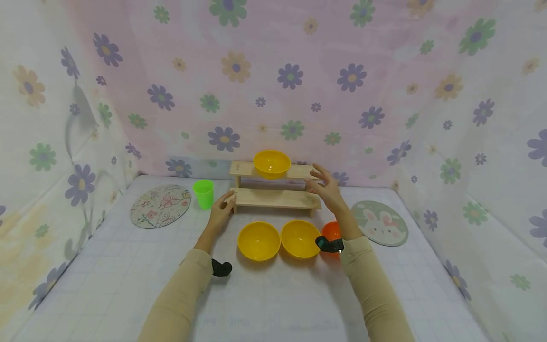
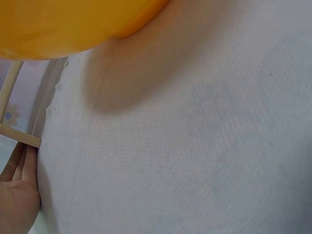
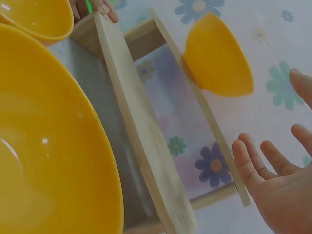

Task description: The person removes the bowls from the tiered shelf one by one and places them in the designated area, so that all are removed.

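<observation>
A two-tier wooden shelf (image 1: 273, 198) stands on the table with a yellow bowl (image 1: 271, 164) on its upper board. My left hand (image 1: 221, 210) touches the left end of the lower board; in the left wrist view its fingers (image 2: 30, 165) lie straight against the wood. My right hand (image 1: 326, 189) is beside the right end of the upper board, fingers spread and holding nothing. In the right wrist view, the right hand (image 3: 282, 185) has its fingertips close to that board's edge. Two more yellow bowls, a left one (image 1: 259, 241) and a right one (image 1: 300, 239), sit in front of the shelf.
An orange bowl (image 1: 331, 231) is partly hidden by my right forearm. Left of the shelf stands a green cup (image 1: 203, 194), beside a round floral mat (image 1: 160, 206). A rabbit-pattern mat (image 1: 380, 223) lies at the right. Flowered cloth walls (image 1: 290, 114) enclose the table.
</observation>
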